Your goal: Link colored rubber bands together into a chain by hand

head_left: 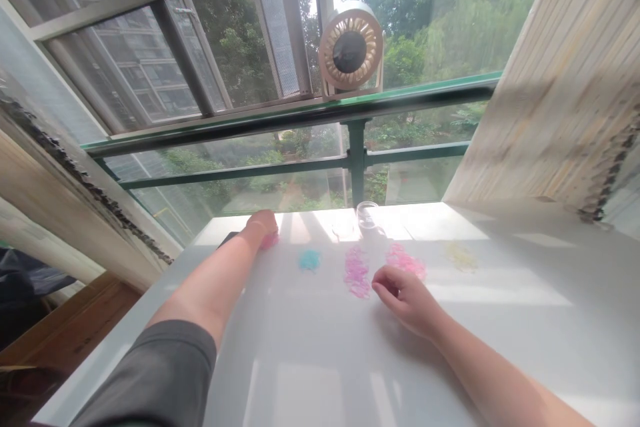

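Observation:
My left hand point(263, 221) is closed at the far left of the white table point(280, 347), over a small red-pink pile point(269, 241); what its fingers hold is hidden. My right hand point(400, 290) has its fingers curled and pressed together just right of a purple pile point(357, 272), partly in front of a pink pile point(406, 260). Anything in its fingertips is too small to make out. Between the hands lies a blue pile point(309, 260) of small pieces. A yellow pile point(461, 257) is at the right. Near the back edge stands a clear round container point(367, 215).
A clear, flat round piece point(343, 230) lies left of the container. A dark object point(229, 239) is partly hidden behind my left forearm. Beyond the table are a green railing point(357, 160), a round fan point(351, 50) and windows. Curtains point(555, 80) hang at both sides.

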A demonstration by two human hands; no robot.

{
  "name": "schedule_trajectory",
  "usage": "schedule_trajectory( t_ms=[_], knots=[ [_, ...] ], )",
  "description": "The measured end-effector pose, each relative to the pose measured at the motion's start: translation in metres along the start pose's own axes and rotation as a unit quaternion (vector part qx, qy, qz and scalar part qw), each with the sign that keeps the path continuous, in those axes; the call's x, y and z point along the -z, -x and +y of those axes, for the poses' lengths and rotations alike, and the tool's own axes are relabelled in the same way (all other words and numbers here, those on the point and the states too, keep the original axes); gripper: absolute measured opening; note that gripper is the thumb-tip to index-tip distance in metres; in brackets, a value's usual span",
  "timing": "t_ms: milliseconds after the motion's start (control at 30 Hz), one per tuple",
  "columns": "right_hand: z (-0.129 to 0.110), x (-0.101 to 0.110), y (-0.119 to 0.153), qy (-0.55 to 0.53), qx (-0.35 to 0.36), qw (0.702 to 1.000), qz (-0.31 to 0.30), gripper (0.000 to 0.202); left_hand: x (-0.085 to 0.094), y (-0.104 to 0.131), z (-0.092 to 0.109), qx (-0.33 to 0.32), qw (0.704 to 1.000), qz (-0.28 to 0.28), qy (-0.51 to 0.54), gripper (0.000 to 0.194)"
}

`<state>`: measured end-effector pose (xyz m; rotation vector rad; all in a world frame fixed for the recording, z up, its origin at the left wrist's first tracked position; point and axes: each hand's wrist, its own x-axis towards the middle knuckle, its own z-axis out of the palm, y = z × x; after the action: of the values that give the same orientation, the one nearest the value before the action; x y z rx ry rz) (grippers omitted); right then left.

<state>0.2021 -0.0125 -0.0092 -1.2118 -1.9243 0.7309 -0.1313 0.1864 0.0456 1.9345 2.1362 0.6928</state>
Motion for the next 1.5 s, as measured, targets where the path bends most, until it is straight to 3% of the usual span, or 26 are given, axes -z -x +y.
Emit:
schedule_trajectory(
  t_ms=[167,233,433,467,533,600,700,833,1000,1267,1500],
  knots=[
    [-0.004,0.001,0.001,-0.001,0.004,1.0,0.001,0.011,0.0,0.014,0.013,-0.011,0.999,0.001,0.05,0.005],
    [-0.006,0.001,0.002,-0.002,0.007,1.0,-0.001,0.011,-0.006,0.03,0.023,-0.031,0.995,0.014,0.094,0.015],
    [-0.008,-0.003,0.003,-0.005,0.013,1.0,-0.018,0.01,-0.047,0.12,0.067,-0.099,0.967,-0.03,0.233,0.025],
    [-0.008,-0.004,0.003,-0.006,0.015,1.0,-0.024,0.01,-0.054,0.138,0.074,-0.112,0.958,-0.046,0.26,0.024],
    [-0.007,-0.005,0.003,-0.006,0.023,0.999,-0.033,0.01,-0.064,0.169,0.089,-0.136,0.898,-0.103,0.406,0.023],
    [-0.007,-0.006,0.004,-0.004,0.029,0.999,-0.037,0.01,-0.068,0.193,0.1,-0.132,0.855,-0.141,0.481,0.02],
    [-0.008,-0.007,0.005,-0.002,0.025,0.999,-0.032,0.008,-0.064,0.214,0.111,-0.117,0.825,-0.168,0.527,0.012],
    [-0.01,-0.007,0.006,-0.023,0.013,1.0,-0.014,0.008,-0.06,0.223,0.113,-0.098,0.808,-0.178,0.552,0.01],
    [-0.012,-0.008,0.005,-0.031,0.01,0.999,-0.005,0.009,-0.065,0.222,0.104,-0.123,0.809,-0.211,0.535,0.012],
    [-0.014,-0.005,0.005,-0.035,0.019,0.999,-0.009,0.013,-0.069,0.22,0.098,-0.126,0.841,-0.185,0.492,0.015],
    [-0.013,-0.006,0.004,-0.049,0.029,0.998,0.004,0.009,-0.069,0.218,0.098,-0.152,0.849,-0.174,0.475,0.014]
  ],
)
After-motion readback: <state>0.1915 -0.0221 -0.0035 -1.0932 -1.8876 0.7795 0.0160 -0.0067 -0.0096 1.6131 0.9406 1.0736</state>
